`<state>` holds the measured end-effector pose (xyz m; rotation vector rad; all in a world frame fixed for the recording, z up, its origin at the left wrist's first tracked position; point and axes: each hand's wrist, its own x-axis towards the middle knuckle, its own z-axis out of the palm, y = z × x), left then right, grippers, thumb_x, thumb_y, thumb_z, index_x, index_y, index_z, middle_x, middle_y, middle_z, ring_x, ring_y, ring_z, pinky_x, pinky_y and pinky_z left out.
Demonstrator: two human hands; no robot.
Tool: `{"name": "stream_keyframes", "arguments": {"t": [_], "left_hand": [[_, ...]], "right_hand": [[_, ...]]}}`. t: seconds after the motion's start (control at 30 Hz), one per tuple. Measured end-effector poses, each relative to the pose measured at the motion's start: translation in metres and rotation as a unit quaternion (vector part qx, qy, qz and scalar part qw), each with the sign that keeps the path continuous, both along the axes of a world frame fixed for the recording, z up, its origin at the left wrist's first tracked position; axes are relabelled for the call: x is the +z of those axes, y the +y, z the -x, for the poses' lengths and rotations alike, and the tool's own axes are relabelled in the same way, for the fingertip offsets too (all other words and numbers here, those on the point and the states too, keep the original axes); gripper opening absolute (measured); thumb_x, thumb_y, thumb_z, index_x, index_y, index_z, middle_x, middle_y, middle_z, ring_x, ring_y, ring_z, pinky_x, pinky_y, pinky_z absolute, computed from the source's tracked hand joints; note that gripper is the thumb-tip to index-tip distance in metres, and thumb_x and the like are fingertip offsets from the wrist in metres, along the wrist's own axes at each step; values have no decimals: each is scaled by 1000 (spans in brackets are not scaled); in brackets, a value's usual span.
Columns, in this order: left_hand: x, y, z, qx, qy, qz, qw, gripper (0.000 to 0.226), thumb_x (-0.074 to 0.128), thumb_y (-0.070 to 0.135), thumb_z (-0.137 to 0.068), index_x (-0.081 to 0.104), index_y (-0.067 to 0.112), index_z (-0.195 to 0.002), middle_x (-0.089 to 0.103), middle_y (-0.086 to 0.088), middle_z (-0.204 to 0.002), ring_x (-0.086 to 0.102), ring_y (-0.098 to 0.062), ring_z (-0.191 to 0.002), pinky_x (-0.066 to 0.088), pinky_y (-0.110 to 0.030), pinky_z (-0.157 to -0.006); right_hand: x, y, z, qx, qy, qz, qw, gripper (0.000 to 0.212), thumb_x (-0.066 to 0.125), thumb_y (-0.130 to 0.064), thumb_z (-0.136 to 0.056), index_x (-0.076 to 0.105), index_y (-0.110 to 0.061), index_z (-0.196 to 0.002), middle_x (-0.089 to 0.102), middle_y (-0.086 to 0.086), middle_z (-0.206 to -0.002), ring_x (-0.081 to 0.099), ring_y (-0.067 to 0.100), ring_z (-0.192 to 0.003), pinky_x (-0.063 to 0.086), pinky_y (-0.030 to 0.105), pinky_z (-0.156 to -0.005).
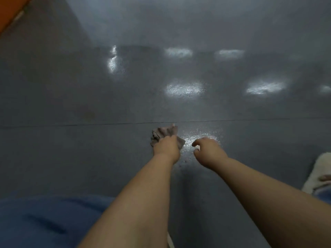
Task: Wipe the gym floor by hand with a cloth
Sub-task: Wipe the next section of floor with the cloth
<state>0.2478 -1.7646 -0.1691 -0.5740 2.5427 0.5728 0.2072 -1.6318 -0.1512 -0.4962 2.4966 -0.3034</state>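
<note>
A crumpled grey-brown cloth [163, 132] lies on the dark grey gym floor [71, 97], just below a thin seam line. My left hand [167, 146] presses down on the cloth and grips it. My right hand [208, 152] hovers a little to the right of the cloth, fingers curled loosely, holding nothing. A wet, shiny patch [198, 136] of floor shows between and beyond the two hands.
A seam [89, 124] runs across the floor from left to right. Bright light reflections [185, 88] dot the floor further out. My blue-clad knee [44, 221] fills the lower left. A white fluffy slipper [320, 173] sits at the right edge. An orange strip [10, 9] borders the top left corner.
</note>
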Motion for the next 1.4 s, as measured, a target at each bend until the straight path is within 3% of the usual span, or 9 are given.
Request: {"name": "stream_keyframes", "arguments": {"t": [0.23,0.37,0.63,0.77,0.93,1.03,1.2,1.3,1.4], "left_hand": [[42,11,-22,29,83,-13,996,32,51,42,-82,55,20,-106,64,-9,-110,60,-31,-95,54,-43,-78],[85,12,-34,34,97,-21,995,29,51,18,-89,59,12,-116,58,-13,-122,52,-35,-115,46,-41,-90],[84,17,-37,19,68,-3,997,47,44,30,-94,41,17,-139,46,-12,-135,40,-32,-126,38,-40,-103],[57,7,-22,19,57,3,998,51,44,25,-94,33,17,-143,35,-13,-141,31,-31,-132,34,-42,-107],[6,-4,-2,2,-6,-14,1000,76,49,9,-94,3,25,-152,-9,-15,-158,-4,-32,-146,14,-41,-118],[-27,-3,13,-26,-33,-9,999,76,43,5,-95,-3,25,-152,-20,-15,-156,-12,-33,-145,6,-40,-118],[-88,0,37,-72,-56,14,996,78,45,17,-96,-9,22,-152,-30,-13,-153,-23,-34,-142,-7,-43,-116],[-114,-4,49,-84,-63,5,994,70,31,31,-100,-17,18,-150,-33,-7,-152,-28,-28,-141,-13,-45,-114],[-134,-14,54,-137,-77,53,986,71,26,38,-101,-22,15,-147,-33,-5,-152,-33,-27,-138,-20,-50,-110]], "right_hand": [[55,8,-23,-86,16,24,996,40,43,-12,-91,56,-12,-128,55,10,-133,53,29,-117,46,35,-95],[56,3,-28,-73,22,36,996,41,43,-12,-92,52,-12,-132,52,12,-136,48,30,-122,43,38,-99],[47,-6,-10,-58,6,58,997,42,46,-17,-93,49,-11,-134,50,14,-137,48,31,-123,42,41,-102],[27,-22,12,-50,6,57,997,42,47,-16,-92,50,-11,-133,49,15,-137,46,32,-125,40,41,-103],[-8,-45,28,-48,-4,55,997,39,44,-17,-94,52,-8,-132,48,16,-137,41,31,-128,35,37,-105],[-36,-56,37,-60,-9,54,997,37,44,-18,-95,54,-8,-129,48,15,-135,42,31,-126,38,38,-103],[-86,-73,56,-55,8,34,998,32,45,-15,-93,57,-7,-121,52,15,-126,46,31,-118,37,32,-95],[-106,-86,63,-42,23,41,998,37,43,-13,-93,53,-10,-129,49,13,-130,43,29,-121,34,33,-99],[-120,-99,65,-22,58,56,996,41,41,-20,-97,48,-13,-136,41,11,-143,36,28,-131,29,34,-107]]}}
